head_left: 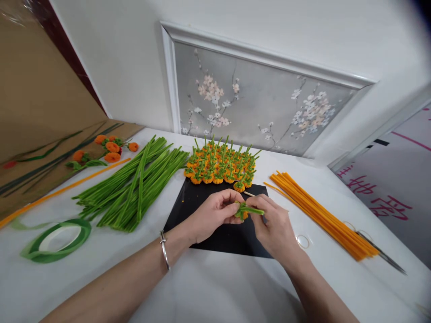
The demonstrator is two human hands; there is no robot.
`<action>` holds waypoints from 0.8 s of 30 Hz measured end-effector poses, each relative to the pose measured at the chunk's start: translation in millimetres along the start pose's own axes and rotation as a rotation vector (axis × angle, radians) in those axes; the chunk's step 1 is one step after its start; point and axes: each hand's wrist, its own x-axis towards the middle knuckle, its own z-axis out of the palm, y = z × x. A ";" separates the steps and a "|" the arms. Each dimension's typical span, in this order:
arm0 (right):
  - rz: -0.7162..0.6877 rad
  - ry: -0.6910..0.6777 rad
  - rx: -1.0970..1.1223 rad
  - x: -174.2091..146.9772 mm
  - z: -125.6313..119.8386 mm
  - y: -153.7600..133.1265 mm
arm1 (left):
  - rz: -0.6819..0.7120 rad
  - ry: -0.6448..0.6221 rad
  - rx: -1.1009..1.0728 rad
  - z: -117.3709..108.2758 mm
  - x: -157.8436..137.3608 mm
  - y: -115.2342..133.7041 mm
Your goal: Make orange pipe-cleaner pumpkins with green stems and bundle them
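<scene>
Above the black mat [215, 235], both of my hands work on one small pipe-cleaner flower [243, 211], orange underneath with green on top. My left hand [215, 207] is closed, pinching the flower between thumb and fingers. Closed too, my right hand [274, 224] pinches the green pipe cleaner [255, 211] that sticks out from the flower toward the right. A thin pale stick [249, 194] shows by the right fingers; whether they hold it I cannot tell. Just beyond the hands, rows of similar flowers [218, 166] stand with green stems pointing up.
Green pipe cleaners [134, 186] lie in a pile at left, near a roll of green tape [85, 231]. Orange pipe cleaners [319, 213] lie at right, partly over dark pointed scissors or tweezers [390, 260]. Finished orange blooms [112, 147] rest far left. A wall panel [249, 98] stands behind.
</scene>
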 end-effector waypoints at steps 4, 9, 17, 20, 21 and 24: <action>0.185 0.037 0.003 0.3 0.9 1.1 | 0.043 0.038 -0.002 -0.5 1.4 -1.3; 0.440 -0.063 0.221 -0.4 2.6 -6.8 | 0.139 0.159 0.052 0.1 3.7 -7.3; 0.242 0.014 -0.059 -3.3 8.2 -4.3 | 0.158 0.159 0.074 0.9 5.6 -10.5; 0.190 0.036 -0.109 -2.8 6.8 -2.9 | 0.123 0.158 0.072 -1.9 5.8 -9.8; 0.174 0.047 -0.121 -2.5 6.4 -2.4 | 0.113 0.156 0.071 -2.7 5.9 -9.8; 0.083 0.081 -0.190 -2.4 6.2 0.4 | 0.093 0.156 0.083 -3.8 6.5 -9.7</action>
